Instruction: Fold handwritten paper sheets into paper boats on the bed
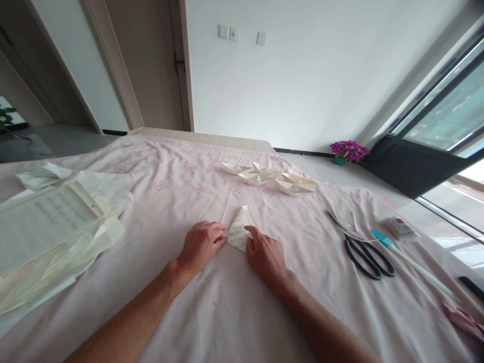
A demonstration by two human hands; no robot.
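A folded sheet of printed paper (238, 233), shaped like a triangle with its point facing away from me, lies on the pink cloth between my hands. My left hand (202, 244) pinches its left corner, fingers curled together. On the other side my right hand (266, 252) grips the right part, with thumb and index finger pressed onto the paper; the lower right corner is hidden under that hand. Beyond it, several folded paper boats (260, 175) stand close together on the cloth.
Loose printed pages (49, 217) are heaped at the left. Black-handled scissors (368, 254) lie at the right, beside a blue-ended tool (381, 237) and a small packet (400, 228). A flowered pink cloth (170, 166) covers the table. Purple flowers (350, 150) stand on the floor.
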